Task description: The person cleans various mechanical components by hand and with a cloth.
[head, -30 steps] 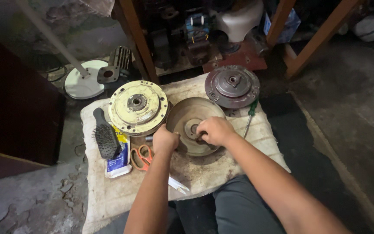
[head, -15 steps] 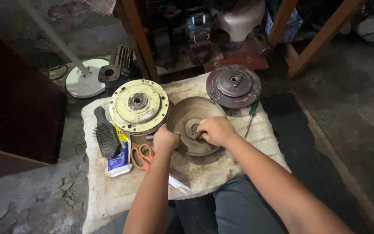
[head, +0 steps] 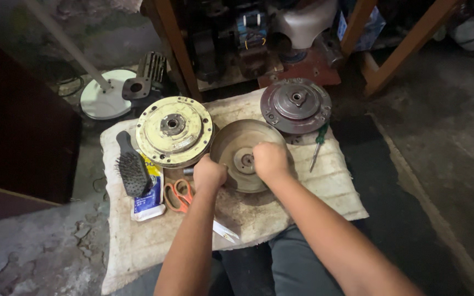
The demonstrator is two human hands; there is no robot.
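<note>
Left hand [head: 209, 174] curling shut on the brown disc [head: 237, 143] rim, right hand [head: 270, 160] pinching at its hub, disc lying mid-cloth [head: 303, 203], scissors [head: 178, 194] and brush [head: 131, 170] lying toward left edge, yellow disc [head: 173, 130] and grey disc [head: 295, 105] sitting along far edge

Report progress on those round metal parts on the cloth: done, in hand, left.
Done: the yellowish disc and the dark grey disc lie apart on the cloth.
In hand: the left hand grips the brown dished disc at its rim; the right hand is closed at its hub.
Left: the green-handled screwdriver lies untouched.
</note>
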